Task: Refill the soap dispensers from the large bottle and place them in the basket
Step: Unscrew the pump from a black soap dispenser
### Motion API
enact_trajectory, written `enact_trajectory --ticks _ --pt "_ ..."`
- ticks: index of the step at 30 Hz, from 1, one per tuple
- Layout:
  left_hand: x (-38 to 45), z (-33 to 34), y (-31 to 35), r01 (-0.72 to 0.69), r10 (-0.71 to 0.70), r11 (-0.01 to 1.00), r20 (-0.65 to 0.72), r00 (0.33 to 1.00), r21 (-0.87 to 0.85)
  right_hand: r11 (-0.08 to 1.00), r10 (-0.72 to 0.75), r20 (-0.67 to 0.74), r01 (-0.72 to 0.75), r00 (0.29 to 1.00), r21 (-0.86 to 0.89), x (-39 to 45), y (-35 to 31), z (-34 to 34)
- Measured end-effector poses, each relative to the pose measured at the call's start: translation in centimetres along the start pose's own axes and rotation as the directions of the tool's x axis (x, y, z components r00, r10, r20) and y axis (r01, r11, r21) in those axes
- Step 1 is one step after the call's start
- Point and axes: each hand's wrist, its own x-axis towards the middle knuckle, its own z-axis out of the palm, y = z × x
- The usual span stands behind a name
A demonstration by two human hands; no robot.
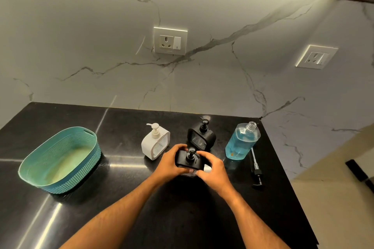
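Gripping black dispenser (189, 160) between left hand (171, 160) and right hand (210, 166), pump up, long axis crosswise

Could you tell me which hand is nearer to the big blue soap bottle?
Right. The right hand is just left of the bottle; the left hand is farther left, across the black dispenser both hold.

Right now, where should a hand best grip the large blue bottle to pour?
Grip the large bottle around its wide body, coming from the right hand side. Its neck is open and it stands upright, with its pump lying beside it.
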Motion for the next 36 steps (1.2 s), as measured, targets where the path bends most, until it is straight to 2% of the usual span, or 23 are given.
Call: enact_trajectory --ticks 3,6,8,11,14,20,26,31,34,36 --pt "-0.4 0.5 0.4 -0.002 0.003 1.000 -0.071 0.997 0.010 0.993 -0.086 -0.047 0.082 0.995 -0.084 -0.2 -1.3 -0.3" --pt "-1.3 1.3 0.8 -0.007 0.009 1.000 -0.156 0.988 0.015 0.944 -0.189 -0.129 0.145 0.973 -0.296 -0.1 -3.3 -0.4" --pt "-2.0 2.0 1.1 -0.009 0.012 1.000 -0.186 0.982 0.016 0.885 -0.189 -0.101 0.125 0.977 -0.448 0.1 -4.8 -0.6" --pt "-2.8 2.8 1.6 -0.004 0.009 1.000 -0.203 0.979 0.023 0.826 -0.125 -0.052 0.075 0.991 -0.559 0.3 -6.1 -1.0" --pt "-3.4 3.2 1.7 0.022 -0.016 0.999 -0.220 0.975 0.026 0.827 -0.119 0.010 0.105 0.993 -0.552 0.2 -6.6 -1.2" --pt "-3.8 2.9 2.2 0.029 -0.023 0.999 -0.200 0.980 0.024 0.865 -0.065 0.252 0.181 0.965 -0.469 0.5 -7.7 -2.4" --pt "-3.8 3.0 2.5 0.045 -0.039 0.999 -0.222 0.974 0.021 0.798 -0.052 0.097 0.100 0.994 -0.595 0.0 -8.9 -2.2" --pt "-3.9 3.0 2.5 0.058 -0.054 0.998 -0.222 0.974 0.012 0.853 -0.036 0.265 0.168 0.964 -0.494 -0.2 -9.1 -2.0" --pt "-3.9 3.0 2.6 0.055 -0.051 0.998 -0.224 0.973 0.010 0.792 -0.052 0.188 0.155 0.981 -0.590 -0.3 -9.1 -1.9" --pt "-3.9 3.0 2.7 0.052 -0.048 0.999 -0.226 0.973 0.015 0.801 -0.095 0.152 0.167 0.984 -0.575 -0.2 -9.2 -1.7"
